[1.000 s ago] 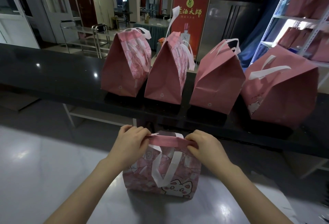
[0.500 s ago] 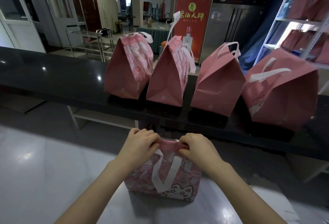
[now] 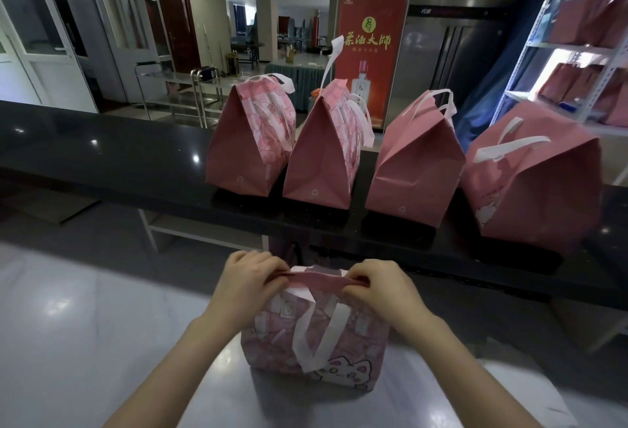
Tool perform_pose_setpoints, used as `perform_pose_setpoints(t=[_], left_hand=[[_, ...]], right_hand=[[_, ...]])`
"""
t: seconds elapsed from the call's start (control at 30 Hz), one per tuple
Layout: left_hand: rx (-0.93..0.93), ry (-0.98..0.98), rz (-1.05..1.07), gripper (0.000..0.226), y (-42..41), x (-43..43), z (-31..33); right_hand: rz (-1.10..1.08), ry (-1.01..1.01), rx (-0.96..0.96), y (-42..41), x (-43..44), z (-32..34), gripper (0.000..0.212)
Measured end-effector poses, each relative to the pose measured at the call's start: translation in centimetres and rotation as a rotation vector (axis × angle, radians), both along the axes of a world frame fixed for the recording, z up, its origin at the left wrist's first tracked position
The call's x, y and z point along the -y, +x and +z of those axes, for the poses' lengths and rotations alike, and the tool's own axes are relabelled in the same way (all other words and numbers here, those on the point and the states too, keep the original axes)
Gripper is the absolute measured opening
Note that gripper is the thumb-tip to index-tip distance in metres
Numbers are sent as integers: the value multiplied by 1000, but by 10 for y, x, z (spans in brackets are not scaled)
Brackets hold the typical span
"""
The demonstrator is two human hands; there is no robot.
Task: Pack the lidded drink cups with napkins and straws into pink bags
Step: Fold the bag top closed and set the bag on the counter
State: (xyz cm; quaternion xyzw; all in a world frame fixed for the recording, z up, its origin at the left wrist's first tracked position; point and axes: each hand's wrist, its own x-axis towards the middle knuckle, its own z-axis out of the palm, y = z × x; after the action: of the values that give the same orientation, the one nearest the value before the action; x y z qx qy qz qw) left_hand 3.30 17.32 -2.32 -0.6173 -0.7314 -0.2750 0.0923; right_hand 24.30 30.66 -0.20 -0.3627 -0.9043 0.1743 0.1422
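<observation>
A pink bag (image 3: 343, 346) with a cat print and white handles stands on the pale worktop (image 3: 102, 342) in front of me. Its top edge is folded shut. My left hand (image 3: 248, 278) pinches the left end of that fold, and my right hand (image 3: 377, 286) pinches the right end. The bag's contents are hidden; no cups, napkins or straws show. Several closed pink bags (image 3: 249, 142) stand in a row on the black counter (image 3: 102, 155) behind.
A white shelf rack (image 3: 577, 53) at the right holds more pink bags. A red banner (image 3: 368, 57) stands behind the counter. A metal trolley (image 3: 176, 87) and doors lie farther back on the left.
My hands first slid inward along the bag's folded top, then spread apart again toward its ends. The camera has tilted slightly upward.
</observation>
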Motion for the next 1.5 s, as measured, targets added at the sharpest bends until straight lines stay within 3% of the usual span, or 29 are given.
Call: perform_pose_setpoints(t=[0.17, 0.33, 0.4, 0.47, 0.57, 0.8, 0.97, 1.03, 1.2, 1.3, 1.4, 1.5], left_hand=[[122, -65, 21, 14, -21, 10, 0], [214, -39, 35, 12, -11, 8, -4], [258, -11, 68, 12, -8, 16, -7], [306, 51, 116, 15, -6, 32, -12], [379, 131, 183, 20, 3, 59, -21], [495, 286, 336, 24, 32, 91, -24], [706, 378, 327, 4, 51, 109, -38], [850, 426, 366, 15, 45, 120, -48], [912, 310, 479, 22, 43, 148, -88], [993, 201, 477, 61, 47, 155, -107], [992, 145, 535, 86, 54, 157, -113], [927, 188, 557, 84, 65, 159, -119]], right_hand=[[-47, -109, -49, 24, -12, -3, 4], [-93, 54, -102, 26, -9, -15, 12], [-113, 130, -146, 27, -5, -21, 22], [-135, 139, -204, 29, 3, -32, 48], [-120, 35, -263, 29, 22, -55, 70], [269, -317, -190, -3, 80, -99, 71], [359, -494, -217, -29, 102, -110, 93], [398, -527, -207, -34, 107, -114, 95], [385, -586, -228, -43, 121, -121, 94], [366, -628, -283, -44, 127, -125, 97], [373, -586, -296, -48, 130, -128, 99], [375, -588, -339, -50, 132, -128, 103]])
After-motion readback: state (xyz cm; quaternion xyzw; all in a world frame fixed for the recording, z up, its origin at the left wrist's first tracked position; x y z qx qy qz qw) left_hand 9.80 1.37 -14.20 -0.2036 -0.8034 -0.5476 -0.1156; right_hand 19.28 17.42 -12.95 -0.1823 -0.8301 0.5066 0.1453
